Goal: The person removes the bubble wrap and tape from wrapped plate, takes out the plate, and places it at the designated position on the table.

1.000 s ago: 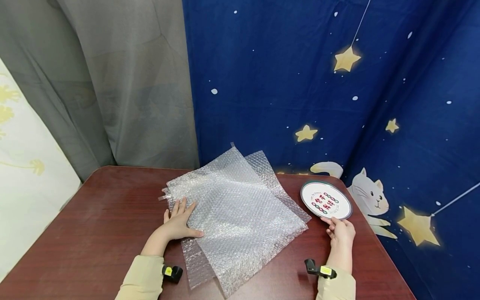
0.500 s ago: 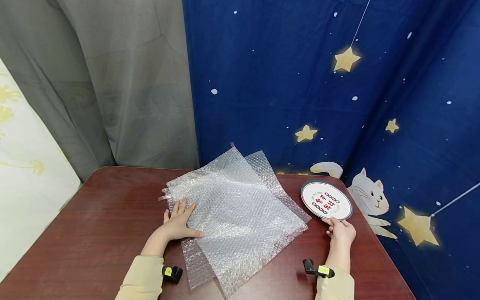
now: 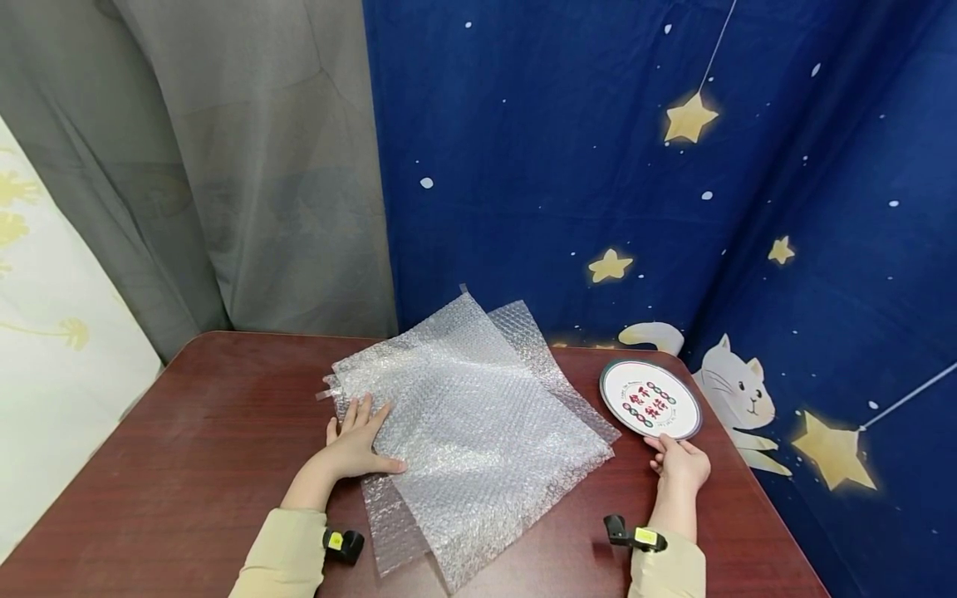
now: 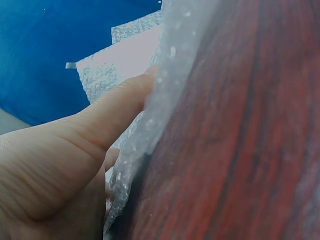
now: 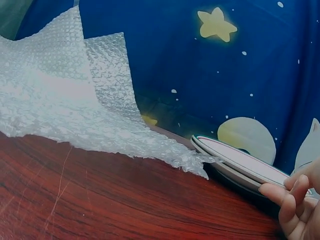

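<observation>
Two or more overlapping sheets of clear bubble wrap [image 3: 478, 415] lie on the middle of the table. My left hand [image 3: 357, 446] rests flat on their left edge, fingers spread; its thumb [image 4: 120, 110] lies over the wrap in the left wrist view. At the right stands a low stack of round plates [image 3: 650, 399], the top one white with red characters and a coloured chain pattern. My right hand [image 3: 682, 463] pinches the near rim of the top plate between thumb and fingers. Close up in the right wrist view, a second plate rim [image 5: 232, 176] shows underneath.
The red-brown wooden table [image 3: 224, 465] ends just right of the plates. A blue curtain [image 3: 523, 166] with stars and a grey curtain [image 3: 284, 183] hang behind its far edge. One wrap corner [image 5: 202, 167] reaches close to the plates.
My right forearm has shifted slightly left, with the fingers staying at the plate's near rim. The left hand and bubble wrap stay in place.
</observation>
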`<state>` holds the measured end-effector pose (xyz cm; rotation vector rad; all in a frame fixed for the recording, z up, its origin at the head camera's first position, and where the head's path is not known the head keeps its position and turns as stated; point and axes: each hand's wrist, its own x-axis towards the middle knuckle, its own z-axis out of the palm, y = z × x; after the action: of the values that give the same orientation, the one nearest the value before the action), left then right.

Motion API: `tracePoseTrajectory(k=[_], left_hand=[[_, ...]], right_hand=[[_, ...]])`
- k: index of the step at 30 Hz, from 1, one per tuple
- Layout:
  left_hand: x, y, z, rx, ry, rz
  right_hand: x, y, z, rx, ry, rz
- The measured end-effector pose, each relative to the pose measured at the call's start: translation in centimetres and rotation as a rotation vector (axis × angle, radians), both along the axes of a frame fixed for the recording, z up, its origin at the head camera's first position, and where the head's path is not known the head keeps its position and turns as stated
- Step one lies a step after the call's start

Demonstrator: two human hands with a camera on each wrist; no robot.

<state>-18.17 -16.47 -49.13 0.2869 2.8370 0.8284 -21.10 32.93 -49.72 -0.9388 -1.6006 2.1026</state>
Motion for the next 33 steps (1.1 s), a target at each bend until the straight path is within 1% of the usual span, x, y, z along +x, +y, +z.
tracePoseTrajectory(k=[5, 11, 17, 19, 24, 27, 33], left_hand=[[0.0, 0.0, -0.1, 0.006, -0.002, 0.000], [-0.3, 0.0, -0.2, 0.013, -0.003, -0.007], [-0.4, 0.3, -0.2, 0.015, -0.013, -0.012], [-0.4, 0.3, -0.2, 0.003, -0.016, -0.011], [-0.5, 0.2, 0.1, -0.004, -0.012, -0.009], [-0.5, 0.2, 0.1, 0.010, -0.002, -0.006], [-0.5, 0.0, -0.2, 0.032, 0.028, 0.008]], right_hand=[[-0.2, 0.0, -0.1, 0.026, -0.005, 0.000], [-0.2, 0.4, -0.1, 0.022, -0.025, 0.015], [0.1, 1.0, 0.1, 0.020, -0.067, 0.071], [0.1, 1.2, 0.1, 0.019, -0.078, 0.092], [0.3, 1.4, 0.1, 0.034, -0.085, 0.143], [0.5, 1.4, 0.2, 0.062, -0.086, 0.162], [1.0, 1.4, 0.1, 0.142, -0.103, 0.208]])
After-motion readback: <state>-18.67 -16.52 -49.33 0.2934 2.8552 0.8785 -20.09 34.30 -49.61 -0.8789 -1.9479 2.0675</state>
